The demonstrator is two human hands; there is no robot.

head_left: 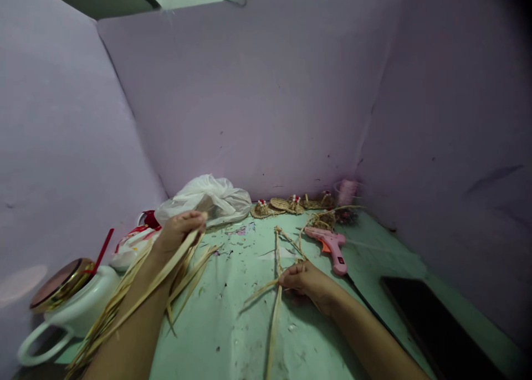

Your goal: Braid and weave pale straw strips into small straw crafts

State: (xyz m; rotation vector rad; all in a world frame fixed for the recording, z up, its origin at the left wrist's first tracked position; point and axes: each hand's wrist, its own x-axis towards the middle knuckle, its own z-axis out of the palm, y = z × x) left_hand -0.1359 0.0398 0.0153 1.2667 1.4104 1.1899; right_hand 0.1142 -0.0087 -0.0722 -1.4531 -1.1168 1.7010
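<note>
My left hand is closed around a flat, pale dried-leaf strip that hangs back over the forearm. A bundle of similar strips lies under and beside that arm. Farther right, my right hand pinches a thin braided straw cord between thumb and fingers. Loose strip ends run from the pinch toward me and to the left. The cord's far part bends back at the top and passes toward the right hand; the fingers hide some of it.
A pink glue gun with a black cable lies right of the cord, near a dark phone-like slab. Small straw hats, a white plastic bag and a pink spool stand along the back. A white mug sits left.
</note>
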